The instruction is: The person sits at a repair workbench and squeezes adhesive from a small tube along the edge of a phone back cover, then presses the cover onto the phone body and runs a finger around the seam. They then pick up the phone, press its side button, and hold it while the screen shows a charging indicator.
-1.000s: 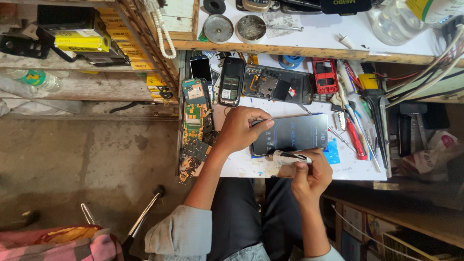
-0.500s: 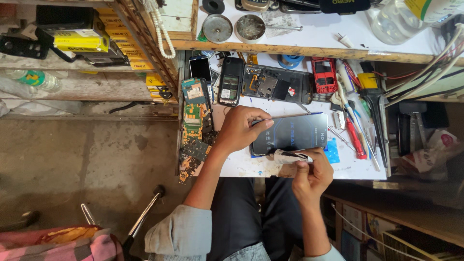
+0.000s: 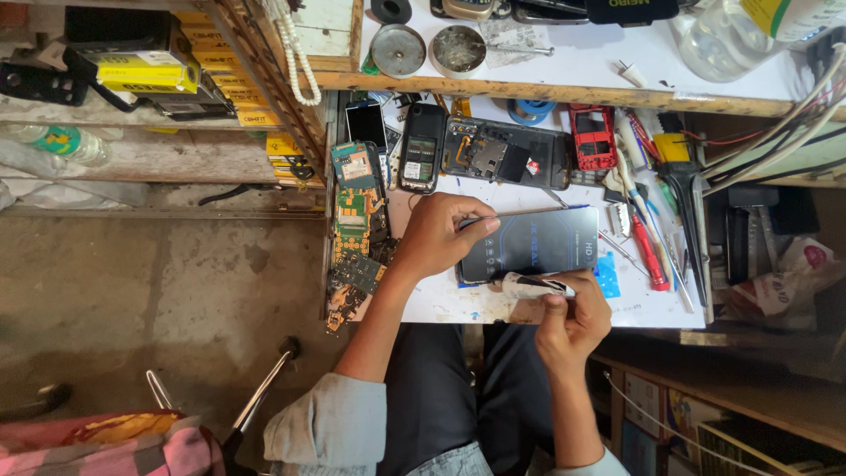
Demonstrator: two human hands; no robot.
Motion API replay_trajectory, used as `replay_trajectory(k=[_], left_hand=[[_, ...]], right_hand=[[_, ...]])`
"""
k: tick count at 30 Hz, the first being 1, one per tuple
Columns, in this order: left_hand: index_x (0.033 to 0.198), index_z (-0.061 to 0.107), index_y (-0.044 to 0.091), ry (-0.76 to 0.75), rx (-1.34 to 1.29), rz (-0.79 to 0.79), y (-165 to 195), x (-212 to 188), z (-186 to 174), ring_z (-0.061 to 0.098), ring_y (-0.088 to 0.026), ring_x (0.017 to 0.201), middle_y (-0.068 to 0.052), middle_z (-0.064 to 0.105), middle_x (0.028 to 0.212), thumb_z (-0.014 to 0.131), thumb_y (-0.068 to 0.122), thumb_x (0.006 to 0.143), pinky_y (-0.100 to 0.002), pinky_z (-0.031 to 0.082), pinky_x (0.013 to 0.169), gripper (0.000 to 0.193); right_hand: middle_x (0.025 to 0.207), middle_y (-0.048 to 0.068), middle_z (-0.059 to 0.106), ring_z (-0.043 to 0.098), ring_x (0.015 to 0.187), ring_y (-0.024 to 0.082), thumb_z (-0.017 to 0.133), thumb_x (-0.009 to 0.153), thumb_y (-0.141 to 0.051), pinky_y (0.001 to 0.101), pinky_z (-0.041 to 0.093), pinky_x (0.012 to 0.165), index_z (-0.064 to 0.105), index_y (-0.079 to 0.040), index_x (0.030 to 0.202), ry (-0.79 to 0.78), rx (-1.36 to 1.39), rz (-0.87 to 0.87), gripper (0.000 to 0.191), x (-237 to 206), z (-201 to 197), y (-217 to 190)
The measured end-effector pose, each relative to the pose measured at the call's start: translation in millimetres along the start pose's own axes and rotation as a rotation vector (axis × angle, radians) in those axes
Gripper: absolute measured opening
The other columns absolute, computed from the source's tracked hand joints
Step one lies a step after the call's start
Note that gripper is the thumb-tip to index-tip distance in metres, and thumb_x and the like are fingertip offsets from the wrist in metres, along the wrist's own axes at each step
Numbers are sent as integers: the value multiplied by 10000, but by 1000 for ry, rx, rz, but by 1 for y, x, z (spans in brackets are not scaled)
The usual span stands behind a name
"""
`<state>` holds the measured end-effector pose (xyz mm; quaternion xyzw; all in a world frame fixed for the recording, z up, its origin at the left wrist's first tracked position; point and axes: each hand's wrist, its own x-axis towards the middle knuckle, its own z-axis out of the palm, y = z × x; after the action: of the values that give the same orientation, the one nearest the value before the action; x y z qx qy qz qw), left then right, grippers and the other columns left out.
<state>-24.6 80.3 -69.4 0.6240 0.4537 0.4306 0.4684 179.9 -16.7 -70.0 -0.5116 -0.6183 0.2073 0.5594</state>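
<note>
White laminate covered the cluttered bench [image 3: 617, 313], set over a bare concrete floor [image 3: 159, 291]. The left hand [image 3: 436, 234] pinned a dark phone panel [image 3: 533, 242] at bench centre with a thin metal tool [image 3: 529, 211]; the right hand [image 3: 573, 319] gripped a small white tube [image 3: 529, 284] at the panel's near edge.

My person, itemised: left hand [image 3: 438, 236] and right hand [image 3: 571, 319], both bare, no rings or watch visible. Shirt: pale grey-blue, sleeves rolled to the elbows, cuffs bunched in folds. Trousers: dark, plain, creased over my lap.
</note>
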Motion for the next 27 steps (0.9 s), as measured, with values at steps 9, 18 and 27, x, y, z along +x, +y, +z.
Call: replay_trajectory(k=[9,18,27], left_hand=[[944,775,1,-2,1,17,1,-1,-1,573,-43,628,-36,725,730,768,208,900,-252,473,569,212],[942,777,8,2,14,8,2,-1,-1,604,-49,637,-38,746,756,763,196,894,-252,491,589,195],[949,780,6,8,10,-7,4,-1,-1,588,-57,635,-46,746,751,779,207,891,-257,485,579,210]], right_hand=[[904,99,648,612,773,173,656,1017,-230,262,473,707,649,25,959,20,11,66,262,1,1,1],[922,96,658,623,827,182,649,1051,-251,272,483,767,640,18,970,-13,-12,-3,281,2,0,-1],[919,95,672,636,824,180,647,1047,-260,272,491,759,665,19,978,-64,-12,-3,287,4,1,-5]])
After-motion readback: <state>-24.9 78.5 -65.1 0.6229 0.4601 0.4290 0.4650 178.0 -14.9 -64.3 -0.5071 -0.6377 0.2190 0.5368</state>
